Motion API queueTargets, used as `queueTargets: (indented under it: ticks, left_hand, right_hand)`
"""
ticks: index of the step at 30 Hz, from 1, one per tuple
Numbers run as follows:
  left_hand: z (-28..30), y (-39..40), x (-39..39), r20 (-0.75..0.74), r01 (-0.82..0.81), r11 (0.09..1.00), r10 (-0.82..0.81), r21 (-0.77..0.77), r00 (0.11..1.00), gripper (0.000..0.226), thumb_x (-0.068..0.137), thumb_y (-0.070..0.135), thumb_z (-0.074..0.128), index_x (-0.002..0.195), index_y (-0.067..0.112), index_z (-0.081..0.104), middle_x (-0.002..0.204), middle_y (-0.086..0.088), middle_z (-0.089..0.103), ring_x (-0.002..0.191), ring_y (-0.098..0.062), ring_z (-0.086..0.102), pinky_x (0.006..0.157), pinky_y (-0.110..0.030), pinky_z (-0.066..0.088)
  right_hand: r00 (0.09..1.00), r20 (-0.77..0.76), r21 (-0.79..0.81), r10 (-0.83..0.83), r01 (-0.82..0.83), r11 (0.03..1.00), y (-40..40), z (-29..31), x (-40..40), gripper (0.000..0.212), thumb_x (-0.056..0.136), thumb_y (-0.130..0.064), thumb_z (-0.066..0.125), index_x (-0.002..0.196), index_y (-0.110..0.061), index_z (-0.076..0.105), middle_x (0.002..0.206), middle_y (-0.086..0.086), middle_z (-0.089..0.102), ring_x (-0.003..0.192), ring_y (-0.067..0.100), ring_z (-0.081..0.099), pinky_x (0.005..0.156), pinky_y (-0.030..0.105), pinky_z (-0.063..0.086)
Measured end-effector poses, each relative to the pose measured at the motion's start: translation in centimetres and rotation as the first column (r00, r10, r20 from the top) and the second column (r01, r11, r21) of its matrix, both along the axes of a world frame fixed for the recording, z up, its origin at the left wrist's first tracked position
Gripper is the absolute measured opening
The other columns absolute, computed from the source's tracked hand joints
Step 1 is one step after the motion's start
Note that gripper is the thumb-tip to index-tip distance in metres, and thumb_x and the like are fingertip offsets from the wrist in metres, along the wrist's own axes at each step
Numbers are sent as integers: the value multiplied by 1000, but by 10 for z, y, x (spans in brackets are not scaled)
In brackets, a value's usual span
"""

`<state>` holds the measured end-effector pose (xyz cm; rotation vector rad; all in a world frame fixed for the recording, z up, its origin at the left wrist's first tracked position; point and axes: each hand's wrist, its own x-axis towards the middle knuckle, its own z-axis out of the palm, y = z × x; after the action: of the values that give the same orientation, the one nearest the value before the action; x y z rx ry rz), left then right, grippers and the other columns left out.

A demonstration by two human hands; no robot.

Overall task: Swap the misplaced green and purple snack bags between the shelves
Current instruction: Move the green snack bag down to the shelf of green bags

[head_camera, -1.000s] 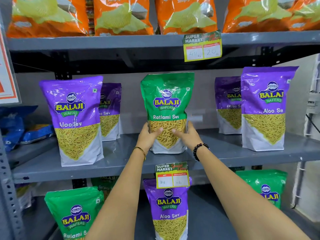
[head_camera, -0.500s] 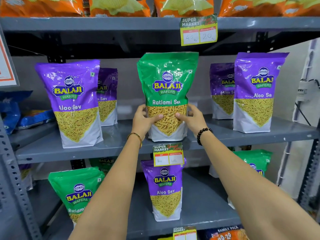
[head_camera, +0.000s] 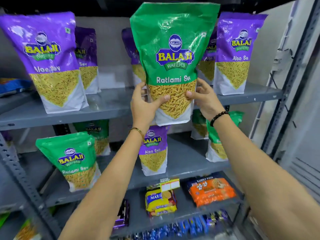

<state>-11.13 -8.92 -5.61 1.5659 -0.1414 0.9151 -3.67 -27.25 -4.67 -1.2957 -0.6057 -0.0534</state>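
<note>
Ratlami Sev green bag [head_camera: 173, 54] stood upright, long axis vertical, lifted off the upper shelf [head_camera: 65, 116]; we gripped its lower sides, left hand [head_camera: 144, 104] and right hand [head_camera: 205, 99] equally near. Misplaced purple Aloo Sev bag [head_camera: 153, 153] sat directly below.

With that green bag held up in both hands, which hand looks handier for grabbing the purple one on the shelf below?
Probably the left hand. The lone purple Aloo Sev bag stands just under its wrist, while the right hand sits further toward the green bags. The right could hold the green Ratlami Sev bag alone.
</note>
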Motion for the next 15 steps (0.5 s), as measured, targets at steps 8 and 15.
queueTargets:
  ticks: [8,15]
  left_hand:
    - [-100,-41,-9,-150,48,996,-60,-80,987,72,50,35,86,110,33,47,113,-6,61,105,-19,60,89,-39,53]
    - [-179,-60,22,-408,67,997,-70,-22,910,78,55,28,85,120,18,43,120,-12,57,111,-26,55,94,-50,48]
  right_hand:
    - [989,-143,-98,37,-52,994,-46,-87,-9,55,62,-4,71,113,-22,59,97,3,66,88,15,66,72,28,55]
    - [931,-358,-228,-79,-5,974,-68,-174,14,48,74,9,62,116,-14,57,92,1,63,84,15,65,66,22,53]
